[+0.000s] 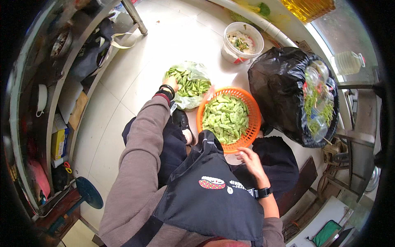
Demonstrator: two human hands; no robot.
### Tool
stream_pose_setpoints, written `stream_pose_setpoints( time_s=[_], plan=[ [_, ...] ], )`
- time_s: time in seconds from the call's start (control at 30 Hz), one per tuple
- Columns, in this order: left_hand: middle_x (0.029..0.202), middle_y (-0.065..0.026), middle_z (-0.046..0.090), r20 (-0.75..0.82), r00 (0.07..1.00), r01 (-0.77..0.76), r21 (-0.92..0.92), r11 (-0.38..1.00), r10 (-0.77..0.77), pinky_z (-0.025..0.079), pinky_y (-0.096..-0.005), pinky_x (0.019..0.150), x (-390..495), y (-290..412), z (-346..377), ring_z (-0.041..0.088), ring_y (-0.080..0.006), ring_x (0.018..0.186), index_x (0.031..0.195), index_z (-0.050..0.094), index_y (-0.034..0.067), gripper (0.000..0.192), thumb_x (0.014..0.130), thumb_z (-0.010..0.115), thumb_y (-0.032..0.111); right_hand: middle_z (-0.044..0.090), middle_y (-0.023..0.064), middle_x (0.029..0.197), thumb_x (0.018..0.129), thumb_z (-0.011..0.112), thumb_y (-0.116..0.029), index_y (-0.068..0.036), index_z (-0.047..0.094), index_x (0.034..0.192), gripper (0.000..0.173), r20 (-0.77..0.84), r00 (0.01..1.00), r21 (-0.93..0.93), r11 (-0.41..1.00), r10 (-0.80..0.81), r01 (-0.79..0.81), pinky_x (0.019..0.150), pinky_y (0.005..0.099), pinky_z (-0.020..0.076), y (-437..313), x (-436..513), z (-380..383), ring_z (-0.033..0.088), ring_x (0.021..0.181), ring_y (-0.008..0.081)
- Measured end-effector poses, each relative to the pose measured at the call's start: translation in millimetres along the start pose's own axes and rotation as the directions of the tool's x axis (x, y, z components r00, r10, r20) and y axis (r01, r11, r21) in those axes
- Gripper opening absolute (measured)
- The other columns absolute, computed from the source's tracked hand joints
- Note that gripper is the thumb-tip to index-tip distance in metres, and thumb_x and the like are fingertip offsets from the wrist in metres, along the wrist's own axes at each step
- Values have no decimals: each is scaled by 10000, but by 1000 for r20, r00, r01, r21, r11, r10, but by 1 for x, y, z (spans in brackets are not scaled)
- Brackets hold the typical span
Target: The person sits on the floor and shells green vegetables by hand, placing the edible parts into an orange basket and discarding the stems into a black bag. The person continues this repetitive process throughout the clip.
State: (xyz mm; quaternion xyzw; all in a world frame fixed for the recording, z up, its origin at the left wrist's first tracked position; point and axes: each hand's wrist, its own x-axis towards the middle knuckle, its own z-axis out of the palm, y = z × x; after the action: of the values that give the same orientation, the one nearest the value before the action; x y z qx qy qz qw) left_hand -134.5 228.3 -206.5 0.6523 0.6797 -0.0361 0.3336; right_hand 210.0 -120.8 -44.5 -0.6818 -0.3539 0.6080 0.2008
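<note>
My left hand (171,83) reaches to the near-left side of a clear plastic bag (197,70) on the floor, at the flat green bean pods (192,85) in it. The wrist hides part of the fingers, so a hold on a pod cannot be made out. An orange plastic basket (253,119), its walls full of slots, stands beside the bag. Paler flat bean pods (225,119) lie heaped inside it. My right hand (249,159) is by the basket's near rim, fingers loosely bent and apart, with nothing seen in it.
A black bin bag (271,77) with plastic bottles and green scraps stands to the right. Beyond the basket is a white bucket (228,55) of food waste. Crowded shelves (69,74) line the left, with a blue-green round object on a stem (89,193) lower down.
</note>
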Motion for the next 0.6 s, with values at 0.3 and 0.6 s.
stream_pose_setpoints(
  time_s=[0.3,0.6],
  plan=[
    [1433,-192,288,-244,958,183,119,976,-150,433,-450,978,35,26,57,370,-382,1277,1436,257,137,1044,603,871,276,548,114,1292,980,459,-257,18,502,1292,418,642,757,338,839,125,-425,1026,295,355,77,60,68,501,1186,198],
    [1116,-206,535,-269,960,143,245,959,-75,550,-436,791,39,19,68,557,-401,1052,1238,390,97,725,644,797,174,511,216,1308,933,515,-261,-61,451,1348,465,375,912,-206,945,-164,255,1022,376,371,35,114,89,478,1234,326]
  ],
)
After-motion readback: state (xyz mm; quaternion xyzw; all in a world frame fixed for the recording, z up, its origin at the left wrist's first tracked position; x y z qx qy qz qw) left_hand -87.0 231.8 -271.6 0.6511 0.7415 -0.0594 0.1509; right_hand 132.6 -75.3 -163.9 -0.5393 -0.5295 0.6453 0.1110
